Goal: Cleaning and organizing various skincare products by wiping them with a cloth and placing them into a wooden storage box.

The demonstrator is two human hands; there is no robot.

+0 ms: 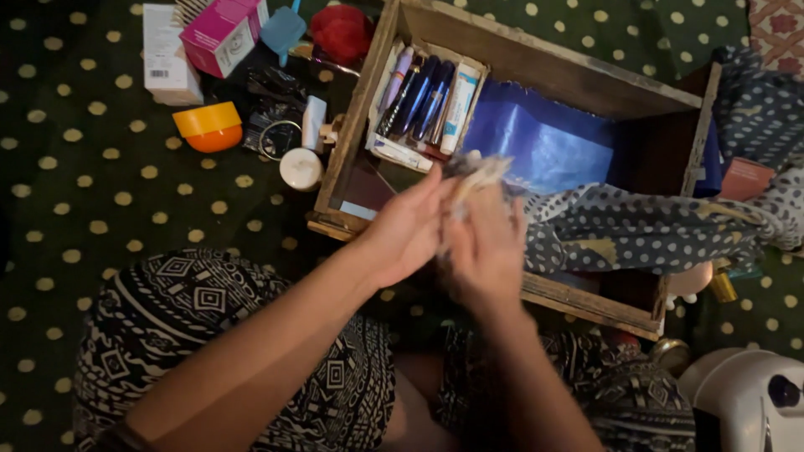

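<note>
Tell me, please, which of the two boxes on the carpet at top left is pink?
The pink box is the tilted right-hand one; the white box lies left of it, nearer the carpet's edge.

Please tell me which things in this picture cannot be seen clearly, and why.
- Head view: the small pale thing between the left hand and the right hand is motion-blurred; its kind is unclear.
- Wooden drawer: the dotted cloth covers its right side.
- White appliance: cut off by the corner.

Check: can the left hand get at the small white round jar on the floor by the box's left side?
Probably yes. The jar sits in the open outside the wooden box, nothing over it. But the left hand is busy, pressed with the right hand around a blurred item.
</note>
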